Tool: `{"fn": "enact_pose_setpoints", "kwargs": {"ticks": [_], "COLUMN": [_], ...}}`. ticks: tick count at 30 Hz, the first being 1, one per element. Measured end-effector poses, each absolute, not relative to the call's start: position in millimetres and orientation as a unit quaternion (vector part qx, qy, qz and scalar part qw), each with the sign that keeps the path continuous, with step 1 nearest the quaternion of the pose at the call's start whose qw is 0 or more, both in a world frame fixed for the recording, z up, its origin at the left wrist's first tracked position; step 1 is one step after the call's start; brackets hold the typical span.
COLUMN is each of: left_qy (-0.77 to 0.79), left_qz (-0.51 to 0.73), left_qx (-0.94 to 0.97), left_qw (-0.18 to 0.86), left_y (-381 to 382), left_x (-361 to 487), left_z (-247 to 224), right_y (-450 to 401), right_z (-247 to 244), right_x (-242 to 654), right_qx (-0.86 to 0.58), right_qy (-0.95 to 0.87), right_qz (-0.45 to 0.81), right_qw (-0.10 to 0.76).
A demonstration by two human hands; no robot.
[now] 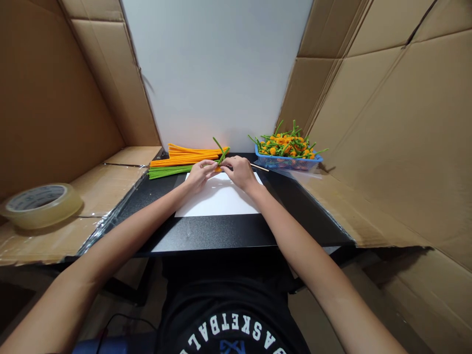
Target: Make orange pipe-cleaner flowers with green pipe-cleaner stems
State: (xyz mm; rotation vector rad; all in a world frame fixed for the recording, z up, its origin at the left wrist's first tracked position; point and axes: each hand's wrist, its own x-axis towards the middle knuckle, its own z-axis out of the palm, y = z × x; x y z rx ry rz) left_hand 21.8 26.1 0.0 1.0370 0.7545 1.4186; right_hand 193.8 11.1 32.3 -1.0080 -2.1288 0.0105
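Between my two hands, above a white sheet of paper (pixel 217 200), is a small pipe-cleaner pumpkin (pixel 218 169), orange with green stems sticking up. My left hand (pixel 201 174) pinches it from the left side. From the right, the fingers of my right hand (pixel 239 172) close on it too, hiding part of it. Just behind my left hand lie bundles of orange pipe cleaners (pixel 180 160) and green pipe cleaners (pixel 169 171).
A blue basket (pixel 287 162) heaped with similar orange and green pieces stands at the back right. A thin pale stick (pixel 260 167) lies near it. A roll of clear tape (pixel 40 204) rests on cardboard at left. Cardboard walls (pixel 401 132) flank the black table (pixel 221 236).
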Motion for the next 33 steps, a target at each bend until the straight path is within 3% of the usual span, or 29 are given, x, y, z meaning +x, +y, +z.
{"fn": "enact_pose_setpoints", "kwargs": {"ticks": [18, 33], "left_qy": [0.373, 0.333], "left_qz": [0.616, 0.612], "left_qx": [0.397, 0.432], "left_qw": [0.569, 0.573], "left_y": [25, 14], "left_x": [22, 35], "left_z": [3, 2], "right_y": [18, 16], "right_z": [23, 22], "right_x": [198, 196], "right_qx": [-0.400, -0.399], "right_qy": [-0.841, -0.814], "right_qz": [0.000, 0.015], "right_qw": [0.364, 0.422]}}
